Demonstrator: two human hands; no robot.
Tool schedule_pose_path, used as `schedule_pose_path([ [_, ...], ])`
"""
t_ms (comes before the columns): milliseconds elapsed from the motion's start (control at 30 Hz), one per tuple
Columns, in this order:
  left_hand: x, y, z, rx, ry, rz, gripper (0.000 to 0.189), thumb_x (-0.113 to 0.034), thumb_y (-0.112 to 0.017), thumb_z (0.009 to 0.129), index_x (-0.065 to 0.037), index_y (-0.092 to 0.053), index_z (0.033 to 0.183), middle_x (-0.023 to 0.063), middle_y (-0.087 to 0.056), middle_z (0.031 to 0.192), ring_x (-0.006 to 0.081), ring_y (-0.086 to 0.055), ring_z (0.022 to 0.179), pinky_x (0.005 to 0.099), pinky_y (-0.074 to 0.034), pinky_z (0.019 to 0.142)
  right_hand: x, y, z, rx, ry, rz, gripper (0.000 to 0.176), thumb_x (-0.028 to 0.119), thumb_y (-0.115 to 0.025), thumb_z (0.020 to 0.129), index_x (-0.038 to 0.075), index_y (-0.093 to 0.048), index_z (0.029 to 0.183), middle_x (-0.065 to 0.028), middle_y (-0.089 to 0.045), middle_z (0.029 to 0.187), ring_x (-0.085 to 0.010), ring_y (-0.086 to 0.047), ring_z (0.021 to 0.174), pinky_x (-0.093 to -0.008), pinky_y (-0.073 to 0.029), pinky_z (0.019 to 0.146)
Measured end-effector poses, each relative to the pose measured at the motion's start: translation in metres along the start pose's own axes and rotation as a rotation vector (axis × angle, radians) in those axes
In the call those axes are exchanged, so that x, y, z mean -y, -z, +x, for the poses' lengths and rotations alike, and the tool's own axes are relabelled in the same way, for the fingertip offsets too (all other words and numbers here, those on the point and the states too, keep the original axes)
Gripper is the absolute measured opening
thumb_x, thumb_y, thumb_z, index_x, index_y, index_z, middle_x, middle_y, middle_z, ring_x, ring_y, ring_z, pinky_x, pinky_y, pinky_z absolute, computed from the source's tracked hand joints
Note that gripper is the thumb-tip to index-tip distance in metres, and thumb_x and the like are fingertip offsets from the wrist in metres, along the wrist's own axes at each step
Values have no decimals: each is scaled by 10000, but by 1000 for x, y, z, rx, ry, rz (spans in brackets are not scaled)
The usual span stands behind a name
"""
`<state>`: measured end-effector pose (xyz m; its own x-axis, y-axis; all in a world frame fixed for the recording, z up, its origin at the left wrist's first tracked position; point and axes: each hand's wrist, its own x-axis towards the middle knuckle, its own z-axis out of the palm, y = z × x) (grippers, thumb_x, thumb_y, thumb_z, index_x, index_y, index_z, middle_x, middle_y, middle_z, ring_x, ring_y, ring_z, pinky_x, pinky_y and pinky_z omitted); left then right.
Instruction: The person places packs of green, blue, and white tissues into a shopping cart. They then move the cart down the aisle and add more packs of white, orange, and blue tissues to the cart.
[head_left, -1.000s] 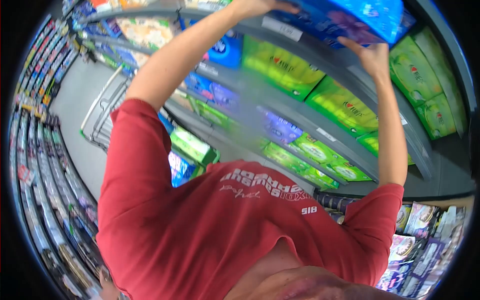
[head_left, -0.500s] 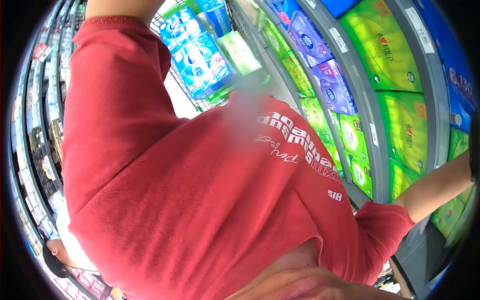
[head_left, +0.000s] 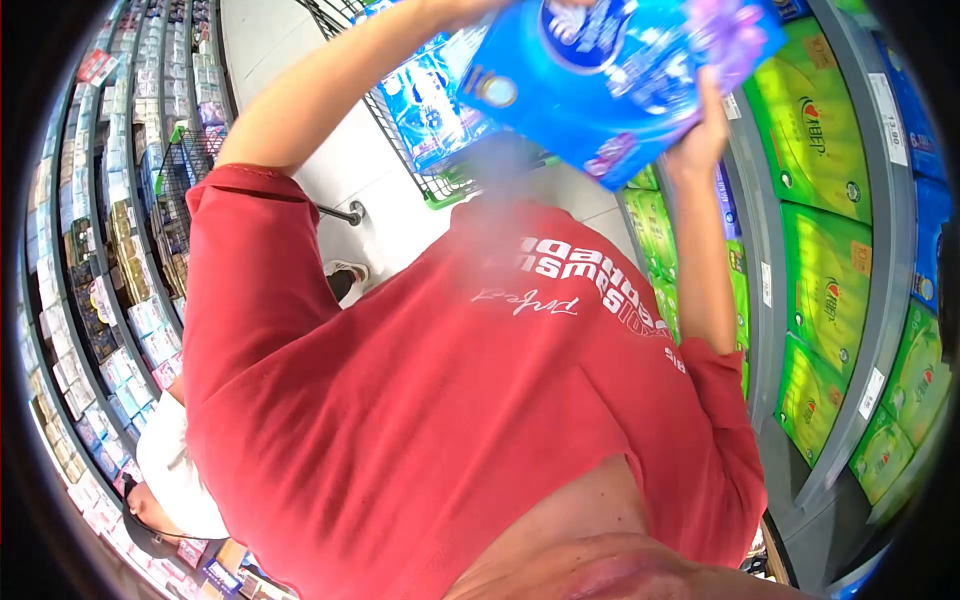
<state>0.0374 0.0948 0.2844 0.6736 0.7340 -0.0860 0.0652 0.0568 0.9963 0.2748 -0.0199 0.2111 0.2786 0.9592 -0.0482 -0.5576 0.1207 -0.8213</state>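
Note:
A blue tissue pack [head_left: 560, 90] with a round dark-blue logo and a purple flower print is held up in front of me, tilted, above the shopping cart. Fingers of my right hand [head_left: 705, 130] are wrapped around its right edge. At the top edge of the view my left hand [head_left: 468, 10] is on the pack's upper left side, partly cut off by the frame. Below and left of the pack, the shopping cart [head_left: 432, 190] with green corners carries more blue-and-white packs [head_left: 430, 105], partly covered by the pack in my hands.
Shelves with green tissue packs [head_left: 815, 120] rise close on my right, with price tags [head_left: 887, 118] along their edges. To the left runs a long shelf of small packages [head_left: 130, 220]. A person in white [head_left: 175, 470] wearing a dark cap stands at lower left. Another cart [head_left: 180, 165] is beyond.
My right hand, earlier stretched out of view toward the right shelves, is back in front of me. The blue tissue pack has appeared between both hands, and my left arm has bent inward.

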Motion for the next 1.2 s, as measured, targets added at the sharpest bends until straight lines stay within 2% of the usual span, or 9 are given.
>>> schedule_pose_path([
  [133, 68, 3, -22, 20, 70, 329, 647, -231, -844, 624, 18, -538, 1137, 110, -615, 1046, 194, -598, 957, 318, -474, 868, -86, 39, -38, -67, -392, 217, 387, 138, -586, 846, 44, -509, 1213, -106, -547, 1220, -226, -505, 1138, -418, -357, 1003],
  [300, 118, 8, -29, 156, -70, 973, 968, -350, -842, 548, -54, -355, 1330, 219, -526, 1143, 372, -531, 1058, 411, -434, 911, -149, 79, -92, -182, -776, 456, 274, 31, -579, 771, 99, -602, 1036, -112, -589, 1137, -285, -475, 1180, -478, -335, 1020],
  [533, 121, 33, 2, 263, -484, 1153, 952, -213, -805, 543, -125, -324, 1360, 196, -498, 1215, 384, -498, 1107, 432, -409, 949, -200, 66, -73, -140, -710, 482, 212, 57, -587, 794, 57, -613, 1004, -120, -592, 1145, -320, -459, 1210, -475, -330, 1035],
  [667, 92, 55, 22, 365, -521, 1219, 867, -221, -777, 621, -151, -348, 1371, 145, -424, 1338, 339, -399, 1247, 456, -316, 1046, -224, 30, -55, -105, -750, 418, 381, 110, -612, 816, 34, -520, 1177, -136, -571, 1191, -321, -497, 1174, -465, -379, 994],
  [733, 76, 64, 24, 242, -860, 1376, 580, -219, -756, 720, -9, -524, 1209, 97, -623, 1098, 201, -584, 1004, 356, -477, 853, -229, 22, -54, -43, -803, 374, 473, 135, -626, 821, 24, -469, 1253, -136, -564, 1207, -315, -521, 1148, -455, -412, 964],
  [800, 96, 68, 26, 237, -894, 1429, 567, -166, -779, 683, -16, -542, 1176, 105, -630, 1070, 210, -585, 991, 348, -480, 833, -232, 18, -61, 113, -991, -248, 687, 224, -677, 806, -8, -338, 1356, -147, -559, 1213, -292, -579, 1066, -428, -469, 887],
  [900, 173, 73, 30, 304, -349, 1599, 880, -77, -690, 645, -360, -317, 1391, 96, -278, 1460, 269, -241, 1370, 566, -174, 1096, -252, 32, -69, 235, -975, -594, 731, 313, -719, 775, -39, -391, 1326, -167, -605, 1116, -250, -624, 949, -381, -498, 789],
  [1000, 233, 59, 22, -82, -259, 1506, 703, -75, -628, 686, -250, -429, 1337, 231, -362, 1372, 403, -423, 1214, 429, -358, 1024, -239, 36, -69, 255, -930, -658, 633, 310, -712, 784, -43, -481, 1256, -160, -635, 1026, -209, -629, 862, -339, -498, 717],
  [1200, 277, 29, -9, -382, -108, 1000, 549, -45, -601, 689, -179, -556, 1219, 281, -306, 1393, 430, -427, 1204, 441, -385, 1001, -211, 64, -66, 21, -819, -613, 491, 274, -673, 814, -16, -533, 1185, -127, -637, 1021, -176, -625, 858, -286, -482, 710],
])
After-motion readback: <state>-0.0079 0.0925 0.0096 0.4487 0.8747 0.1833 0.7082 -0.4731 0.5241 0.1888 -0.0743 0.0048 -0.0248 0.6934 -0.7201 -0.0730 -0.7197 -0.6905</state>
